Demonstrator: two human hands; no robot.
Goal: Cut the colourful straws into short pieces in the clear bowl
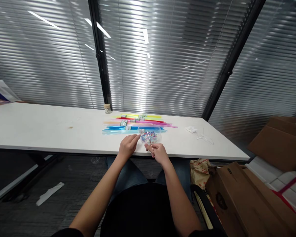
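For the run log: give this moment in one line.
left hand: by bowl; right hand: holds thin stick over bowl; behind: coloured strips

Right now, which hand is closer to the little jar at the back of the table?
Left. The left hand sits toward the near edge, slightly right of the jar; the right hand, pinching a thin stick, is farther right.

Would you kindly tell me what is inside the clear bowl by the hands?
The clear bowl holds a heap of small multicoloured bits, too small to identify. The thin stick in the right hand points at it. The heap hides the bowl's floor.
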